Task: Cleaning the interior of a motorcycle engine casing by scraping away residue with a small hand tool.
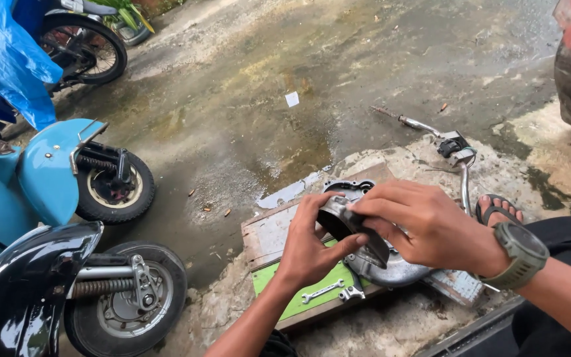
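Head view: both hands meet over a grey metal engine cover (391, 268) that lies on a wooden board (266, 235) with a green panel (299, 301). The left hand (308, 248) curls around a dark curved metal piece (338, 221), thumb pressing up from below. The right hand (424, 225), wearing an olive wristwatch (523, 254), pinches the same piece from above with its fingers pressed together. The piece hovers just above the cover, apart from the small wrench (322, 291) and socket (351, 293) lying on the green panel. A chrome handlebar (454, 152) rests on the wet concrete behind, and a blue scooter (41, 172) stands at left. The ground looks damp, so a slipping grip could drop the piece onto the cover, or knock the loose tools off the board's edge
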